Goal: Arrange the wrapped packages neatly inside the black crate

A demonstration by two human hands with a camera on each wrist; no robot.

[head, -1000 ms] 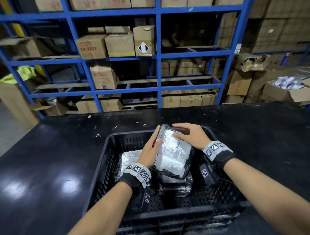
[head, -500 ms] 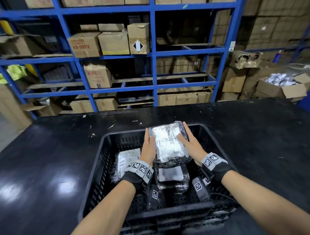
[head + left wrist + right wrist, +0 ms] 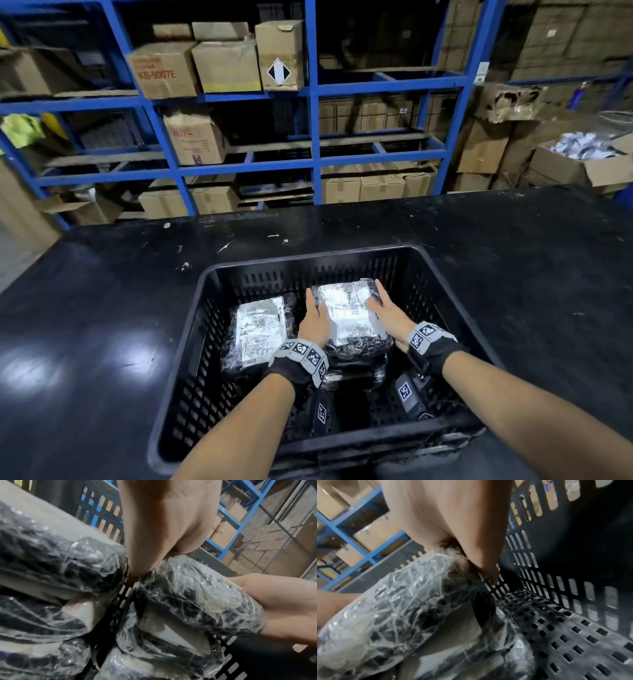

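A black slotted crate (image 3: 308, 260) stands on the table in front of me. Inside it, a film-wrapped package with a white label (image 3: 346, 315) lies flat on top of a middle stack. My left hand (image 3: 313, 320) presses its left flank, fingers reaching down between the two stacks (image 3: 137, 572). My right hand (image 3: 385, 310) presses the right flank, thumb on top, fingers pointing down beside the crate wall (image 3: 488, 573). A second stack of wrapped packages (image 3: 260, 325) sits to the left, close against my left hand. Lower packages (image 3: 163, 628) are partly hidden under the top one.
The crate rests on a black table (image 3: 102, 308). Bare perforated floor (image 3: 565, 622) shows on the crate's right side. Beyond the table stand blue shelves (image 3: 311, 137) with cardboard boxes, and an open box of white packets (image 3: 582, 154) at the far right.
The package stood tilted on edge between my hands, then was turned flat and brought down onto the middle stack. Both hands went down with it, into the crate.
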